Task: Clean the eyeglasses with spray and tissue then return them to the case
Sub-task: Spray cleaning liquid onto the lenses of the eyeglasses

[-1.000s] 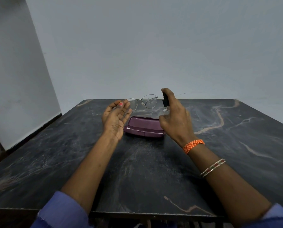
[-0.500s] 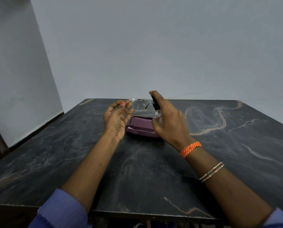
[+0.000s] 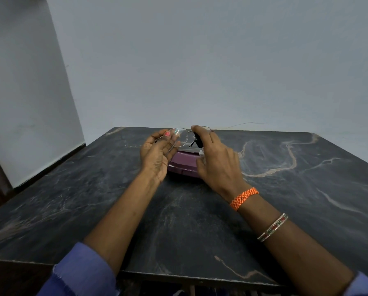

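Note:
My left hand (image 3: 157,154) holds thin metal-framed eyeglasses (image 3: 180,136) by their left side, lifted above the table. My right hand (image 3: 216,162) grips a small spray bottle with a black top (image 3: 198,141), index finger resting on the top, its nozzle close to the right lens. Below and between both hands lies the open purple glasses case (image 3: 182,162) on the dark marble table (image 3: 178,221). Most of the bottle's body is hidden by my fingers. No tissue is visible.
The table's far edge meets a pale wall. A second wall and a dark floor strip run along the left side. A thin wire (image 3: 246,124) shows at the table's far edge to the right.
My right hand has moved left with the spray bottle, right up to the glasses. My left hand has stayed roughly in place, keeping the glasses raised.

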